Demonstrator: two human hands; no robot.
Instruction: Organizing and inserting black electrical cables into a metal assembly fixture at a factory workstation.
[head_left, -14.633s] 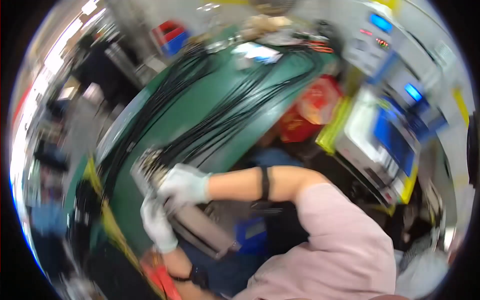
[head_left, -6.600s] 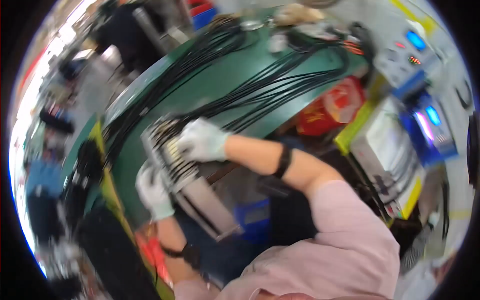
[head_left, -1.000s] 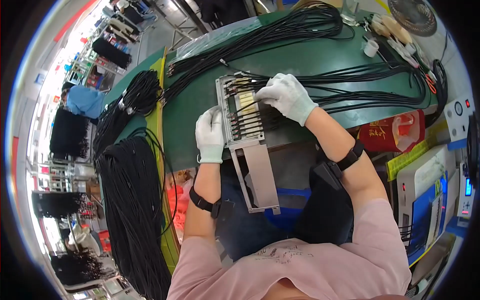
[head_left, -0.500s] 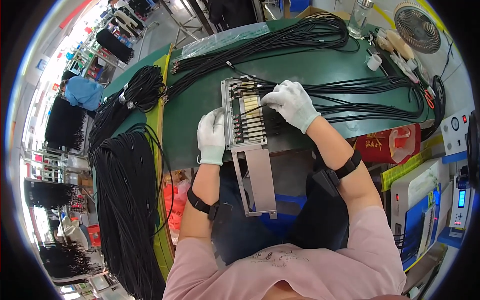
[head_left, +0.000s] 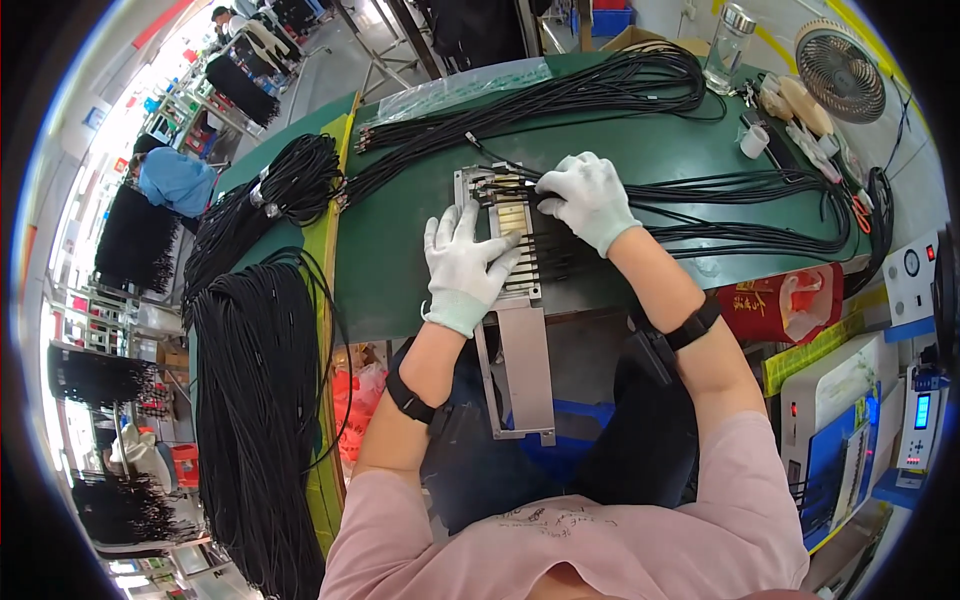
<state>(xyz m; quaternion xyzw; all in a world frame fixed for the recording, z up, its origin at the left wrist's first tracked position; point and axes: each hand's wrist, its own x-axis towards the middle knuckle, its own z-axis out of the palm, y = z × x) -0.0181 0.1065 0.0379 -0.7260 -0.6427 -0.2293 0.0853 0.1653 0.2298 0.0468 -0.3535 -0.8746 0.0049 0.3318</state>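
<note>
A metal slotted fixture [head_left: 521, 292] lies at the table's near edge, with short black cable ends set side by side across its slots. My gloved left hand [head_left: 466, 262] rests over its left side, fingers spread, thumb reaching over the cable ends. At the fixture's upper right, my gloved right hand [head_left: 594, 203] has its fingertips pinched together on a black cable; the exact grip is partly hidden. From beneath this hand, long black cables [head_left: 735, 188] run off to the right. A flat metal plate [head_left: 528, 360] extends from the fixture toward my lap.
A long bundle of black cables [head_left: 590, 88] crosses the back of the green table [head_left: 390, 265]. More bundles [head_left: 255, 400] hang over the left side. At the right stand a glass bottle [head_left: 728, 50], a fan [head_left: 840, 70], a white roll [head_left: 754, 141] and red-handled scissors [head_left: 861, 212].
My left hand has moved right from the fixture's left edge onto its slots, spreading its fingers. My right hand has shifted slightly toward the fixture's upper end, still pinched.
</note>
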